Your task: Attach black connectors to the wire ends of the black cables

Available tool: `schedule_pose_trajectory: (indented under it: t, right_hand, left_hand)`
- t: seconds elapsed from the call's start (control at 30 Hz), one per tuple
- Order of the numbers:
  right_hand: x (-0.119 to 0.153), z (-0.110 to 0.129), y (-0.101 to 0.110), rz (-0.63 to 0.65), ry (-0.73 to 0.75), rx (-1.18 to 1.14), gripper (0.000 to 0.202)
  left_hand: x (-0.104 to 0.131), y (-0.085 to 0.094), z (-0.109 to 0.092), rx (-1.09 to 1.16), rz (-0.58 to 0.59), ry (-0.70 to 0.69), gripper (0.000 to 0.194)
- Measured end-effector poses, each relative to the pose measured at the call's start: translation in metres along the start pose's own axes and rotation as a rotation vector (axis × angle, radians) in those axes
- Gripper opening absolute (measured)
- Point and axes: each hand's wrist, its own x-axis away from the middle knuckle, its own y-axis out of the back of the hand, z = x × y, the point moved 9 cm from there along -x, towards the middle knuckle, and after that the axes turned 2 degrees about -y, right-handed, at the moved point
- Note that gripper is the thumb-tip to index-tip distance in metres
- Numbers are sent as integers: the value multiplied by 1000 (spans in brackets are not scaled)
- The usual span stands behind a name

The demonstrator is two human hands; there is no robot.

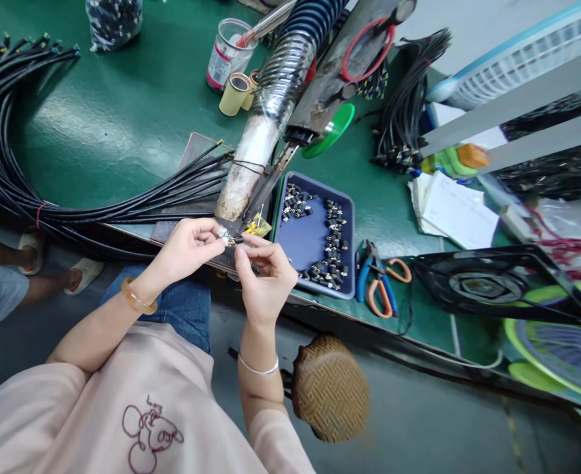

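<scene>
At the bench edge, my left hand [192,247] pinches a small bundle of fine coloured wire ends [228,239] between thumb and fingers. Close beside it, my right hand [267,273] is closed on a small black piece [239,241] that meets the wires; whether it is a cable end or a connector, I cannot tell. Just beyond my fingers is the tip of a soldering iron [253,204], with a yellow piece [259,226] beneath. Black cables [162,201] run in from the left. A blue-grey tray [300,247] of small black connectors [337,237] stands to the right.
A foil-wrapped duct [271,99] slants over the bench. Pliers [369,270] and orange-handled scissors [382,299] lie right of the tray, near a black fan frame [429,263]. Papers [458,210] and a plastic cup [226,56] are farther back. A stool [332,388] stands below. Another person's feet [80,273] show left.
</scene>
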Motion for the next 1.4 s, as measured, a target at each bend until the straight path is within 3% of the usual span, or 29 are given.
schedule_pose_trajectory:
  t: [1.13, 1.27, 1.4]
  right_hand:
    - [2, 9, 7, -37, 9, -24, 16]
    - [3, 4, 11, -58, -33, -58, 15]
    - [2, -5, 12, -50, -116, -171, 15]
  left_hand:
    - [2, -6, -6, -29, 54, -37, 14]
    - [7, -9, -10, -55, 106, -50, 14]
    - [12, -2, -15, -112, 63, -94, 14]
